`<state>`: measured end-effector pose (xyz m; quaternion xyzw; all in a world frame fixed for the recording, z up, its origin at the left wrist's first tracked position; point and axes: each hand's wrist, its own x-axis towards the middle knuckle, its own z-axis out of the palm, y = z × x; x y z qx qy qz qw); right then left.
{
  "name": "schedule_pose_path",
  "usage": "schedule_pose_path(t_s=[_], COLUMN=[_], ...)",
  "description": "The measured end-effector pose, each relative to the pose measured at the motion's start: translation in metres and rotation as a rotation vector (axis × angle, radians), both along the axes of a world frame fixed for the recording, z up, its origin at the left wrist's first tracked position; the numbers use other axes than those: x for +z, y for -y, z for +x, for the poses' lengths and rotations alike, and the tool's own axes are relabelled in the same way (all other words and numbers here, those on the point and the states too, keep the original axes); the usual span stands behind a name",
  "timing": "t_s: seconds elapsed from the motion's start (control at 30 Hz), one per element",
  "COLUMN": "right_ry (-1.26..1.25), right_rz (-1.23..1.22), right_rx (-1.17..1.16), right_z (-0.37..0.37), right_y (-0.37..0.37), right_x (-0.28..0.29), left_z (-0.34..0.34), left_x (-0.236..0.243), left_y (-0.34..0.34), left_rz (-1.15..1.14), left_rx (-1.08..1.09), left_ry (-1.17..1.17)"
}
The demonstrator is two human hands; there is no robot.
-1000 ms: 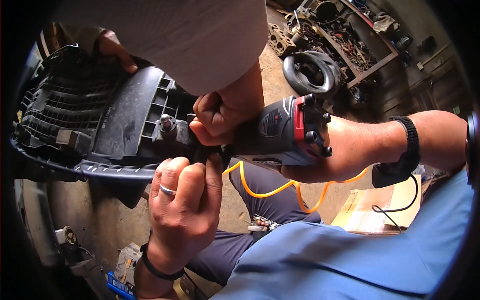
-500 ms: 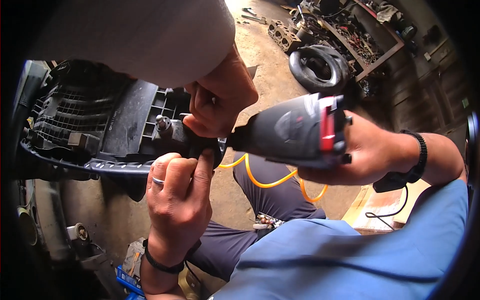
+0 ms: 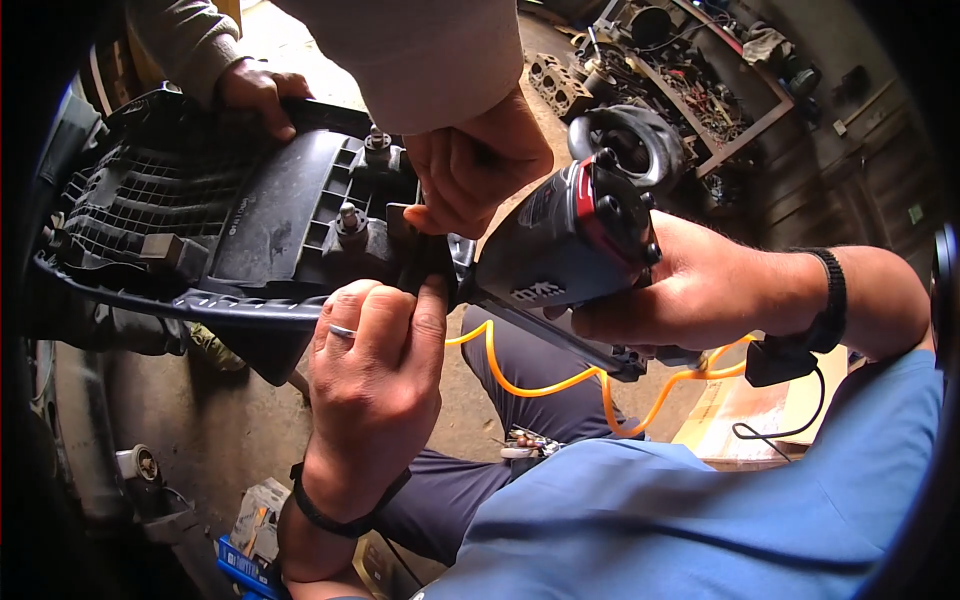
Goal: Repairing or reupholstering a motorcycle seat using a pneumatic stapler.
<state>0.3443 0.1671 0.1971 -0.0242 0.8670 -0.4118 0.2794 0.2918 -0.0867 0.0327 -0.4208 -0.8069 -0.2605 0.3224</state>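
Note:
A black plastic motorcycle seat base [image 3: 272,205] lies underside up, with grid ribs, two upright bolts and small silvery staples along its near rim. My left hand [image 3: 378,370], wearing a ring, is closed on the rim at its right end, fingertips pressing the black cover edge. My right hand [image 3: 690,285] is wrapped round a black and red air staple gun [image 3: 555,245]. The gun's nose is at the seat's right end; the exact contact is hidden. A co-worker's hand [image 3: 480,165] grips that end opposite mine, and another hand [image 3: 258,95] rests on the far edge.
An orange air hose [image 3: 545,388] loops beneath the gun, above my knee. Cardboard [image 3: 715,425] lies at the right. Beyond are a black tyre or tube [image 3: 650,150], a metal engine block [image 3: 555,85] and a framed heap of parts [image 3: 700,85]. A blue box [image 3: 250,570] sits lower left.
The staple gun has tilted, its body swinging so its lower arm shows. The co-worker's near arm has drawn back, revealing a second hand and another bolt. My left hand shifted slightly right with the seat.

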Motion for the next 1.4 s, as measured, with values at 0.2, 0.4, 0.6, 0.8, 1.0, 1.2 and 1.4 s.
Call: schedule_pose_path(t_s=[0.2,0.4,0.6,0.8,1.0,1.2,1.4], right_ry=[0.177,0.202,0.272,0.356,0.424,0.360,0.119], right_rz=[-0.111,0.166,0.442,0.576,0.637,0.589,0.760], right_rx=[-0.333,-0.141,-0.031,-0.028,-0.070,0.017,0.042], right_z=[0.001,-0.020,-0.049,-0.071,-0.083,-0.085,-0.067], right_y=[0.018,0.034,0.061,0.087,0.097,0.094,0.082], right_x=[0.006,0.041,0.072,0.071,0.056,0.047,0.101], left_z=[0.000,0.000,0.001,-0.003,-0.004,-0.008,-0.008], left_x=[0.003,0.002,0.001,-0.014,-0.027,-0.021,-0.016], left_y=[-0.004,-0.005,-0.003,0.000,0.003,0.007,0.006], left_rz=[0.007,0.039,0.023,0.209,0.300,0.286,0.277], left_rx=[-0.013,-0.040,-0.047,-0.064,-0.067,-0.083,-0.101], left_ry=[-0.021,0.038,0.026,-0.040,-0.052,-0.017,0.062])
